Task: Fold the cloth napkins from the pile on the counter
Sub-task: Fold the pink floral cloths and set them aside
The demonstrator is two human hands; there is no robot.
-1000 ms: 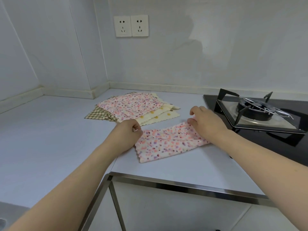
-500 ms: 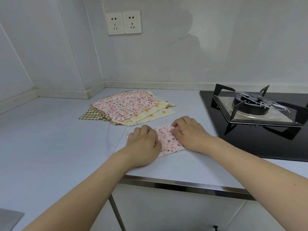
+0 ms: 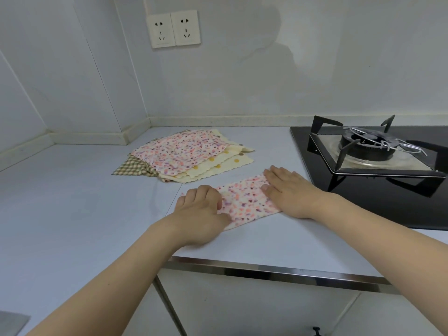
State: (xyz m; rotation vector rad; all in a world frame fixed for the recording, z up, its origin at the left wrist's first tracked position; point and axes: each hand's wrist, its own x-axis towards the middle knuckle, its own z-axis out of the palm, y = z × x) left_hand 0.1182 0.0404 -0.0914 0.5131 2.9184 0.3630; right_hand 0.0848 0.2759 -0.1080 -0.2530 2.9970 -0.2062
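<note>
A small folded napkin [image 3: 244,202] with pink and purple speckles lies on the pale counter [image 3: 72,209] near its front edge. My left hand [image 3: 201,214] presses flat on the napkin's left end. My right hand [image 3: 288,190] lies flat on its right end, fingers straight and pointing left. Behind it sits the pile of napkins [image 3: 184,156]: a speckled pink one on top, cream ones with yellow dots beneath, and a brown checked one sticking out at the left.
A black gas hob [image 3: 378,166] with a burner and pan support stands right of my right hand. A double wall socket [image 3: 173,29] is above the pile. A steel strip [image 3: 278,272] edges the counter front, with cabinet doors below.
The long folded strip was folded in half to a small rectangle. My hands came together over it, then slid apart to its two ends and now press it flat.
</note>
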